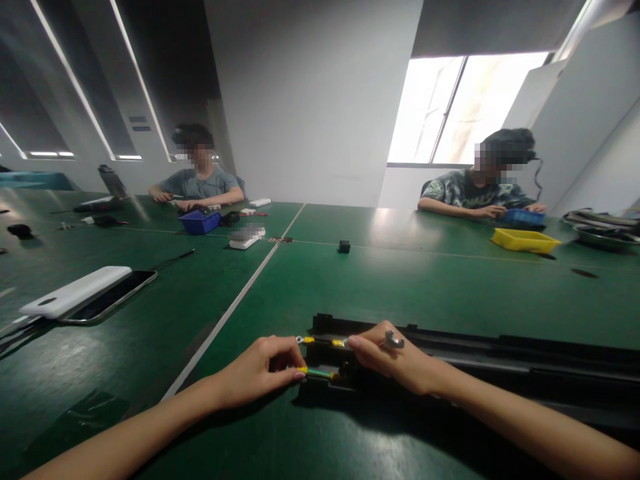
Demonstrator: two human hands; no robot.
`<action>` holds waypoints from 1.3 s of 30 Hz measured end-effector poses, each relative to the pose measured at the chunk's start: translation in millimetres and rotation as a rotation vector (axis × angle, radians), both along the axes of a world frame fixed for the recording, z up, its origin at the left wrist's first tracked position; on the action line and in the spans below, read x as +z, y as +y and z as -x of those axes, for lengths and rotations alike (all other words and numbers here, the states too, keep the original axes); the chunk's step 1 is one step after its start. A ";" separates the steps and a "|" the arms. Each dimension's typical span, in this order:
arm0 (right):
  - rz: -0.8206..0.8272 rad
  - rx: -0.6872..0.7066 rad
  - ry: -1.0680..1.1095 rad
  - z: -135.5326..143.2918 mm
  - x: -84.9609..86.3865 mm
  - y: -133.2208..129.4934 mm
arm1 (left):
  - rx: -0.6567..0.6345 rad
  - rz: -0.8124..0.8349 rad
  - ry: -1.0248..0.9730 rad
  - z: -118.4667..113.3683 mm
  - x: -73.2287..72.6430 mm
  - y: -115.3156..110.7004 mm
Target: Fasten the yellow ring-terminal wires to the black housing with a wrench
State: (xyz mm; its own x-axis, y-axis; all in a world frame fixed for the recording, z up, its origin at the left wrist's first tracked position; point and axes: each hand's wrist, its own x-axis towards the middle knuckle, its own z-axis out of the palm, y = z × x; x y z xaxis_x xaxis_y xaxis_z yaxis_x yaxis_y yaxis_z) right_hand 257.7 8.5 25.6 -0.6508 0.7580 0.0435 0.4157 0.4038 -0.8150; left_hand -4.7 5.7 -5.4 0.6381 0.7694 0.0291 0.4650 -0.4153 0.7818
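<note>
Work looks unfinished at the frame's (500,360) end: the left hand (265,363) pinches the green wire (317,373), the right hand (393,360), closed round a wrench (395,341), touches the black wire (323,342), whose outer lug (300,340) seems unfastened.

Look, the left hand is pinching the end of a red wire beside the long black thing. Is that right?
Not quite: the wire isn't red. The head view shows it's green, with yellow at its ends. The left hand is pinching its end beside the long black thing.
</note>
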 end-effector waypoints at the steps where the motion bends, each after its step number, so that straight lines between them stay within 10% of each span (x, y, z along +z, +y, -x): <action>1: -0.003 -0.001 -0.003 0.3 0.3 0.1 | -0.001 0.000 0.000 -0.1 0.2 -0.1; 39: 0.025 -0.040 0.053 0.1 -0.4 0.2 | -0.009 -0.002 -0.031 -0.3 -0.6 0.3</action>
